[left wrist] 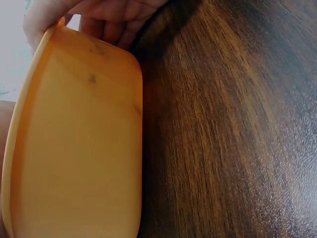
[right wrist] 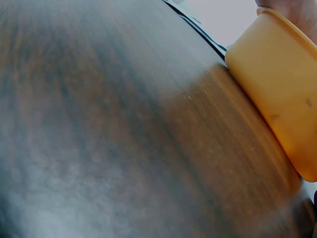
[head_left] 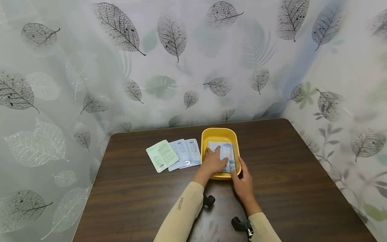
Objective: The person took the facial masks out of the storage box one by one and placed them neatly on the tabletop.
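Note:
A yellow plastic basket [head_left: 206,134] stands on the table, with a light blue sheet mask packet [head_left: 230,158] printed with pink flowers lying inside. My left hand [head_left: 214,160] reaches over the basket's left side, fingers spread and resting on this packet. At the front right corner, my right hand [head_left: 243,181] holds the basket, thumb at the rim and fingers along the outer wall. In the left wrist view the basket's wall [left wrist: 79,139] hides the packet; the right hand's fingers [left wrist: 114,25] curl against its far end. The right wrist view shows the basket's side [right wrist: 277,84].
Left of the basket lie a green packet [head_left: 162,156] and two overlapping light blue packets, one [head_left: 180,151] partly covering the other [head_left: 193,149]. The dark wood table [head_left: 290,195] meets a leaf-print curtain [head_left: 187,67] at its back edge.

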The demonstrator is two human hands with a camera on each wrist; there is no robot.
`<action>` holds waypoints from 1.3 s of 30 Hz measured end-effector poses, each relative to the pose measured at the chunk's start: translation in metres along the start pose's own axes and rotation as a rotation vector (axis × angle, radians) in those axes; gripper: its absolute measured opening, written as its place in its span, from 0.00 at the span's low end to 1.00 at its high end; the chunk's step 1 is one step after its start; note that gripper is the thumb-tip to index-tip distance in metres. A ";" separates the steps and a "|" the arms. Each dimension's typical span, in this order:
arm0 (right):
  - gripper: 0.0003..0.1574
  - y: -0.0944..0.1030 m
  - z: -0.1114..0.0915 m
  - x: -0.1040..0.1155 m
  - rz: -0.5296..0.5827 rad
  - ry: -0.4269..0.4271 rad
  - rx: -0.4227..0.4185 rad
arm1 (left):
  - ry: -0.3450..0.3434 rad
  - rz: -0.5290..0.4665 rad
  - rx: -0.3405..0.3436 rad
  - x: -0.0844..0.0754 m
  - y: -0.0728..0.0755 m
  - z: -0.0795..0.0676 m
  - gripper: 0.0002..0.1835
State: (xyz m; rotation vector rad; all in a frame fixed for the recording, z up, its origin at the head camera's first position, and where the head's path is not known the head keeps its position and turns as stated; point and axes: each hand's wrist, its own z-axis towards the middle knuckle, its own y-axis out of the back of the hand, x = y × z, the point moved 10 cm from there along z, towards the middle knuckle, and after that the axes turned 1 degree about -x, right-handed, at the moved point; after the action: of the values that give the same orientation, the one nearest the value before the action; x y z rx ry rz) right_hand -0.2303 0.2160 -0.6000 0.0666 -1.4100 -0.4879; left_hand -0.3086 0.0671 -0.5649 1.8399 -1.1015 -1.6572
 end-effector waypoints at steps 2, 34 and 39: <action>0.40 0.000 0.000 0.000 0.009 -0.001 0.001 | 0.004 0.009 0.005 0.000 0.000 0.000 0.39; 0.41 0.000 0.000 0.001 0.012 -0.001 0.003 | -0.171 -0.233 -0.118 -0.005 0.019 -0.002 0.36; 0.40 -0.001 -0.001 -0.001 0.019 -0.004 0.002 | -0.199 -0.228 -0.121 -0.007 0.019 -0.001 0.38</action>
State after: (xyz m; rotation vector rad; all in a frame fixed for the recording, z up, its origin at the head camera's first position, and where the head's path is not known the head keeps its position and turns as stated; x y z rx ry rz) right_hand -0.2302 0.2155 -0.6015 0.0535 -1.4143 -0.4717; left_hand -0.3130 0.0607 -0.5460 1.8086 -0.8699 -2.0270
